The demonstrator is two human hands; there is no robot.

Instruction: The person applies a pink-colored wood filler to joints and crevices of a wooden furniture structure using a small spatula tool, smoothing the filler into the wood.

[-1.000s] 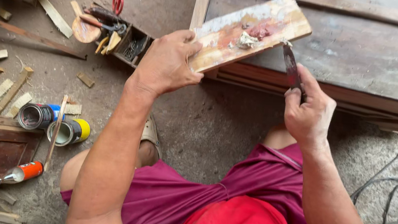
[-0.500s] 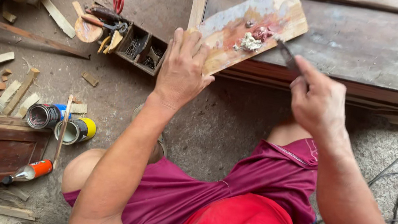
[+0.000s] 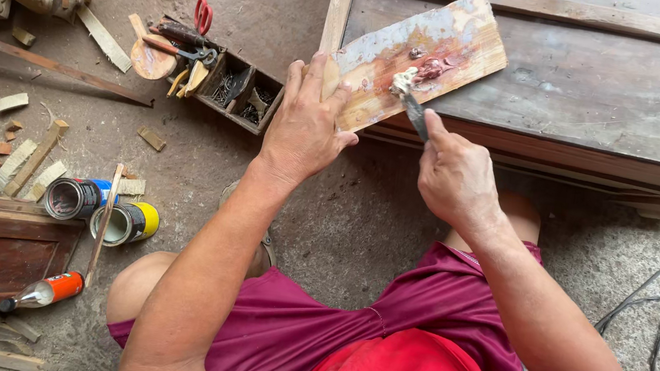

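The left hand [image 3: 303,128] holds a flat, paint-smeared wooden offcut [image 3: 422,54] by its lower end, fingers spread over the top face and its grip clamped on the edge; the board is tilted up toward the person, seemingly so that it serves as a mixing palette. The right hand [image 3: 455,176] has its grip closed around the handle of a narrow metal putty knife [image 3: 413,108], whose tip presses into a pale lump of filler [image 3: 402,79] beside a reddish-brown smear on the board. The offcut is held above the edge of a large grey-brown wooden panel [image 3: 611,86] lying on the concrete floor [image 3: 342,221]. Off to the left lie two open tins [image 3: 100,212], one blue and one yellow, an orange-capped bottle [image 3: 44,293] and a small wooden box of nails [image 3: 239,95], all well apart from the hands.
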